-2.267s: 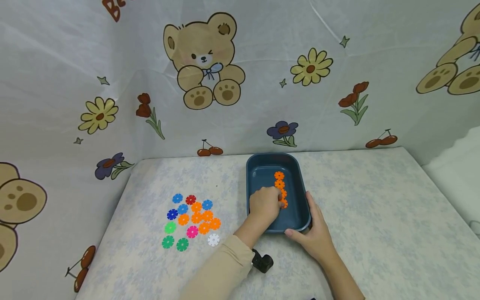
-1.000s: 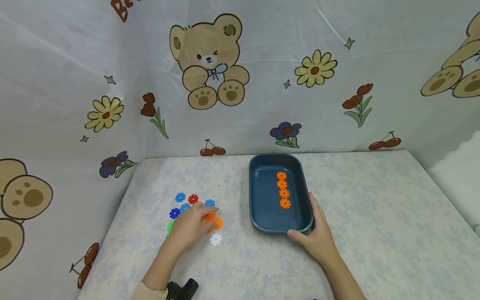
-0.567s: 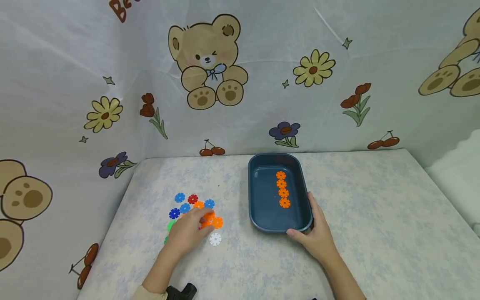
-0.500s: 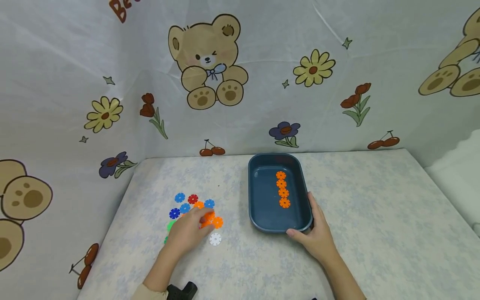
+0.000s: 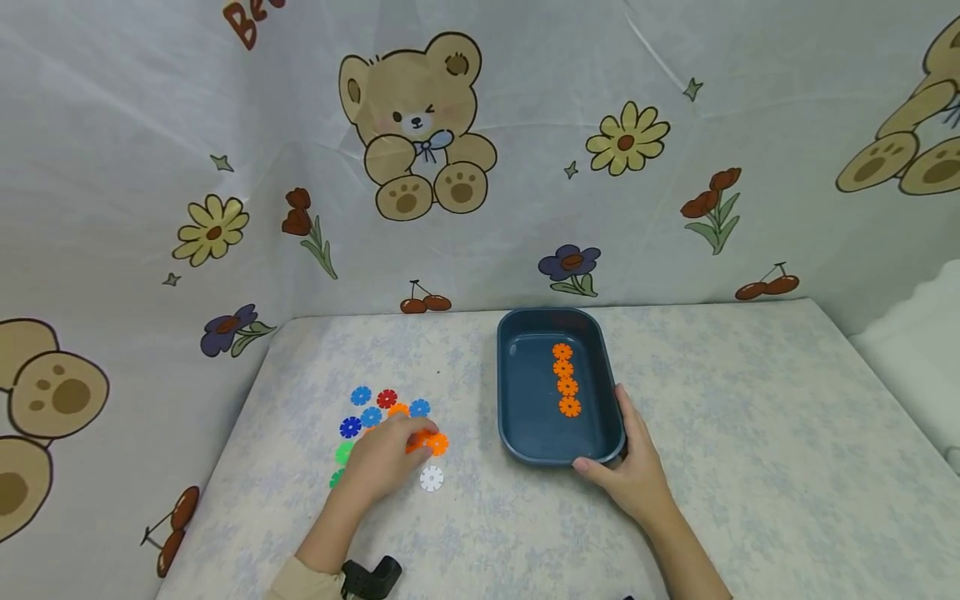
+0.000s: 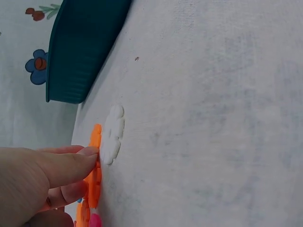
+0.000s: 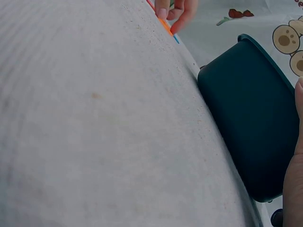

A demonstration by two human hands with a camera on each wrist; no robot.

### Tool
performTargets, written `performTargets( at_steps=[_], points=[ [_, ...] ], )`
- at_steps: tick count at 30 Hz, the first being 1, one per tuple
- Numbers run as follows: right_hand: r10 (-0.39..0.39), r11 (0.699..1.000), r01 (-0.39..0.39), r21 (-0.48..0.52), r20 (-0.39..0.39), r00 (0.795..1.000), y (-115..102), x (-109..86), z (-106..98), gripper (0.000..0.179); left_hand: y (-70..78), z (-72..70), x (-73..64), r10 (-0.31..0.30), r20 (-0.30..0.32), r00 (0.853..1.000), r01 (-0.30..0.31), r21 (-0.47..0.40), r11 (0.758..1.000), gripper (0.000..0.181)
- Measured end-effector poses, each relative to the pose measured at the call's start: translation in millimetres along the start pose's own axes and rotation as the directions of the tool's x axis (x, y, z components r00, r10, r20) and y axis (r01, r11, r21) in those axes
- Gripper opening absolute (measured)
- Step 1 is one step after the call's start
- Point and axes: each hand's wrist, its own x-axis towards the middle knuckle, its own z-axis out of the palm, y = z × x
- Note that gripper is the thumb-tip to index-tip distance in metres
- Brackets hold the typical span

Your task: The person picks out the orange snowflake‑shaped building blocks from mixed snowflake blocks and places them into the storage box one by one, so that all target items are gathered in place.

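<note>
My left hand is over a group of flower-shaped plastic discs on the table's left side. In the left wrist view, its thumb and fingers pinch an orange disc by the edges; a white disc lies just beyond. The palm hides part of the group. My right hand grips the near right corner of a dark blue tray, thumb at the rim and fingers along the side. Inside the tray, several orange discs form a line towards the right wall.
Around the left hand lie blue discs, a red disc and green discs. A printed cloth wall rises behind the table. A black wrist camera sits on the left wrist.
My left hand has gone from inside the tray to the discs on the left, and its fingers have closed in on an orange disc. The right hand stays at the tray's corner.
</note>
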Motion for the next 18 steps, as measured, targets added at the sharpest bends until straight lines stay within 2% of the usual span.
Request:
performTargets(
  at_steps=[3,12,18],
  points=[
    [0.01,1.0,-0.01,-0.003,0.002,1.0,-1,-0.2,0,0.122,0.5,1.1,-0.1,0.005,0.004,1.0,-0.004,-0.006,1.0,0.027],
    [0.016,1.0,-0.016,0.007,0.008,1.0,-2,0.1,0,0.122,4.3,5.0,4.0,0.023,0.074,0.997,-0.021,-0.022,1.0,0.027],
    [0.017,1.0,-0.017,0.003,0.009,1.0,-2,0.0,-1,0.122,2.6,4.8,13.2,0.001,0.114,0.993,0.012,-0.117,0.993,0.021]
  ],
)
